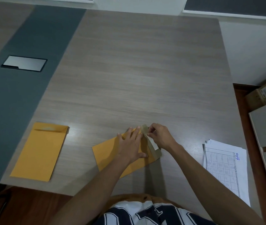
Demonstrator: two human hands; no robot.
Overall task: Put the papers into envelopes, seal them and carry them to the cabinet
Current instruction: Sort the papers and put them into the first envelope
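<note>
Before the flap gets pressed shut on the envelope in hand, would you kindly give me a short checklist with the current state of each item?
1. Envelope pinned flat on the table by the left hand: ok.
2. Strip pinched in the right hand: ok.
3. Strip fully off the flap: not ok, it looks only part peeled.
4. Paper inside this envelope: cannot tell.
5. Spare envelope lies apart, left of the work: ok.
6. More papers waiting at the right: ok.
</note>
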